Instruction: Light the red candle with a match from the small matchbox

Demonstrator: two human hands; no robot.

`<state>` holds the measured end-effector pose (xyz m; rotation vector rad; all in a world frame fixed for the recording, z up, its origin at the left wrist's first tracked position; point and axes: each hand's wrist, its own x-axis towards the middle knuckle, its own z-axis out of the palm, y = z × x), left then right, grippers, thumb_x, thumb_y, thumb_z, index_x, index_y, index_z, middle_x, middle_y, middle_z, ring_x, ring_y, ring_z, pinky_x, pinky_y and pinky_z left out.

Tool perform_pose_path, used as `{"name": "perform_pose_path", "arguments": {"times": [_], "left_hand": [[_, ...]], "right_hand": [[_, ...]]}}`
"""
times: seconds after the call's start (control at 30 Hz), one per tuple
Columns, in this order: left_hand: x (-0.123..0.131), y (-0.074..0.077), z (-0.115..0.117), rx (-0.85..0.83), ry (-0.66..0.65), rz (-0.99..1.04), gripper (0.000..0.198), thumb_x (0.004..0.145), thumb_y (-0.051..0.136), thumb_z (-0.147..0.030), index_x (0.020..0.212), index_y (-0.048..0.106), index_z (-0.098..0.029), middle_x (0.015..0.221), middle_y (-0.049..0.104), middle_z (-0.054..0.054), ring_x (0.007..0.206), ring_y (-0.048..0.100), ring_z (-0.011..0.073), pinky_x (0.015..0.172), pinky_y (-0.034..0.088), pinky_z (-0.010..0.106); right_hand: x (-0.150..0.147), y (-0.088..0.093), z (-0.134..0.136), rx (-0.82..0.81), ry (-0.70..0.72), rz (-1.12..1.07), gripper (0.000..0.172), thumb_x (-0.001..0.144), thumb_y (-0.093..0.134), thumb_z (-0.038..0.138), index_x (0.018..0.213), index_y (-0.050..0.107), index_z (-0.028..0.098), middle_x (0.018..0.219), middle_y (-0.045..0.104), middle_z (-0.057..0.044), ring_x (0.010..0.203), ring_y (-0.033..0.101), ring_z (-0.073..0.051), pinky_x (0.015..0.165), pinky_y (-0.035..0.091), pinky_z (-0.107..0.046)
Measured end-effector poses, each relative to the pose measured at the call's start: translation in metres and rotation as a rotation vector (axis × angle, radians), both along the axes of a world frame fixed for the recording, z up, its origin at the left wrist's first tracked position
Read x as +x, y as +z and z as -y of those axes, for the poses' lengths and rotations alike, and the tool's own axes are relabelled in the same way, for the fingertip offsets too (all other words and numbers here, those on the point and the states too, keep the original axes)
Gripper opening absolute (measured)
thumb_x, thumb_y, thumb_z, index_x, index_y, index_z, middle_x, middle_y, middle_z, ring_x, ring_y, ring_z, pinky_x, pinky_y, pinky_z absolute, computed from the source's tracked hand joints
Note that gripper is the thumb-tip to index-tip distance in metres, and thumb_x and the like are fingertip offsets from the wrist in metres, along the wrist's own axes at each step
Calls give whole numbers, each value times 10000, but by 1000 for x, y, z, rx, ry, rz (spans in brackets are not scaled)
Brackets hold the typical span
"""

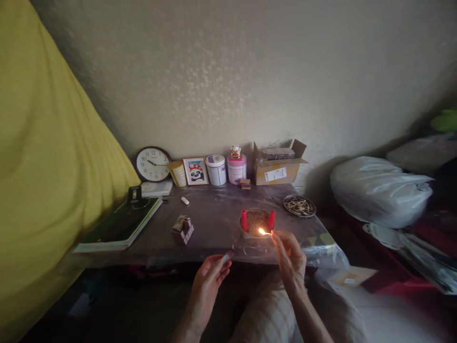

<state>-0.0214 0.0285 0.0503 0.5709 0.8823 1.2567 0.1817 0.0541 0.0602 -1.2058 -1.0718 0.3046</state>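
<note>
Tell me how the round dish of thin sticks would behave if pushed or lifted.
The dish looks wide and shallow, so it probably won't tip easily. The thin sticks lie loose and jumbled, so tilting could spill them. The shiny tabletop might let it slide.

Dim overall — the small flame (262, 231) the brightest spot — with deep shadow under the table (214, 214) and soft edges.

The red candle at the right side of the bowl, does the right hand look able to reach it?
Probably yes: the right hand, holding a burning match, is just in front of the red candle, and nothing visible blocks the way.
</note>
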Motion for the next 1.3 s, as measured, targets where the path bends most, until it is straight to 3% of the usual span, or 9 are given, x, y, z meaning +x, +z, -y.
{"name": "perform_pose_path", "arguments": {"times": [0.33,0.93,1.3], "left_hand": [[-5,8,2,-49,12,-20,336,618,820,-408,838,727,-172,937,754,78,946,649,210,898,460,329],[-7,5,4,-55,2,-19,302,647,807,-396,843,737,-179,933,751,64,941,653,204,890,458,324],[-6,5,7,-36,12,-21,272,686,780,-393,853,728,-185,962,747,84,957,659,224,906,455,353]], "right_hand": [[3,-1,-5,20,53,-46,178,839,634,383,804,662,210,792,623,-6,761,574,-171,740,465,-317],[-7,14,-7,-54,135,-297,243,756,703,427,785,691,187,730,689,-16,689,608,-164,678,487,-288],[-10,12,-13,-57,203,-342,291,684,769,456,771,696,188,745,721,-41,678,638,-180,654,518,-303]]}}
